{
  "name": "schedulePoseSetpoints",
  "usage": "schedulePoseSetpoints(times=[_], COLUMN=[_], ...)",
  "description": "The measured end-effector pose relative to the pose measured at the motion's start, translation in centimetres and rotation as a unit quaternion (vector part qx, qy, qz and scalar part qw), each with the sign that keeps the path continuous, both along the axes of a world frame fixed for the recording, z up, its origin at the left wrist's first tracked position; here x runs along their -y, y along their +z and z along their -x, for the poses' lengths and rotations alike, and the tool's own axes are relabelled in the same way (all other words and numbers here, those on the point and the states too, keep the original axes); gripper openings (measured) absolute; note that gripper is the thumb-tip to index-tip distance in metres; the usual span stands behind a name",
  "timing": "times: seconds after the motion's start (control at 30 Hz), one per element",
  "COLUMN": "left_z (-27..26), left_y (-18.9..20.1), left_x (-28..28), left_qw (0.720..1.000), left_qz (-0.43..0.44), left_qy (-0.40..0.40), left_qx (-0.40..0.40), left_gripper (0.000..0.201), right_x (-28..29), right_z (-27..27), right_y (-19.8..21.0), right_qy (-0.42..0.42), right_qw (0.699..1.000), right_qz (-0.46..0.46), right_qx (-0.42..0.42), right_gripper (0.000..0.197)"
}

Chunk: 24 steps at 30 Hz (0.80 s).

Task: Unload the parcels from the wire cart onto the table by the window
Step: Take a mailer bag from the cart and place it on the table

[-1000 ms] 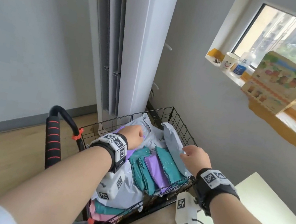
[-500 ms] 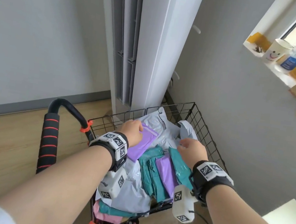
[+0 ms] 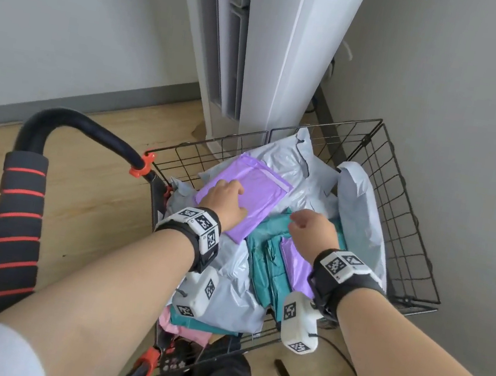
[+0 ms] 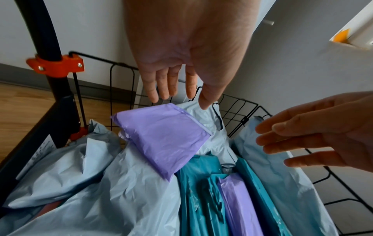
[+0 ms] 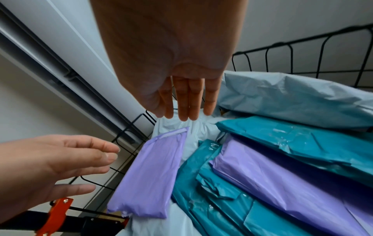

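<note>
Head view: both hands are down over the wire cart (image 3: 399, 211), which is piled with soft mailer parcels in grey, teal and purple. The left hand (image 3: 226, 202) hovers over the purple parcel (image 3: 245, 197) lying on top of the heap at the cart's handle side. From the left wrist, its grip is spread, fingers (image 4: 161, 86) straight and pointing down at the parcel's far edge, with a gap showing between them and the plastic; no contact that I can see. The right hand (image 3: 312, 232) hangs over the teal parcels (image 3: 265, 255) in the middle, its grip loose and spread too, holding nothing.

So this looks like the pick-up step, reach under way, nothing lifted. The cart looks nearly full, and the tabletop by the window is out of shot, so I'd judge the unloading barely begun.

Next, the left hand needs to drop onto that purple parcel and pinch an edge, thumb underneath. It's slick, floppy plastic: grab it well in or it may sag and slide.
</note>
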<state>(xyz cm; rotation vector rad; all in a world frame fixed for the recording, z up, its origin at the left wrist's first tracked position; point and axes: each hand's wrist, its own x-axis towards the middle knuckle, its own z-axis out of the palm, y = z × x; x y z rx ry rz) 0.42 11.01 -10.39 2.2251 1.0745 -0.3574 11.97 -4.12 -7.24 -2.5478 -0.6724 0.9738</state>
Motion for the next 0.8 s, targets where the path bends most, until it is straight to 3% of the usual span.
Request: schedulePoseSetpoints(times=[0.4, 0.57, 0.67, 0.8], left_z=[-1.2, -0.9, -0.9, -0.9], left_y=[-8.6, -9.8, -9.8, -9.8], left_x=[1.2, 0.9, 1.2, 1.2], left_qw=[0.996, 0.999, 0.999, 0.999], left_qz=[0.027, 0.024, 0.010, 0.001], left_qy=[-0.016, 0.006, 0.016, 0.009], left_qx=[-0.083, -0.048, -0.039, -0.034], left_gripper=[0.099, 0.107, 0.096, 0.046], right_x=[0.2, 1.0, 1.3, 1.4], right_z=[-1.1, -0.9, -0.6, -0.4], right_y=[-6.8, -7.8, -8.0, -7.7], right_qy=[-0.030, -0.034, -0.046, -0.051], right_qw=[0.997, 0.997, 0.996, 0.996], right_qz=[0.042, 0.054, 0.051, 0.045], right_qx=[-0.049, -0.053, -0.062, -0.059], right_gripper=[0.030, 0.030, 0.029, 0.027])
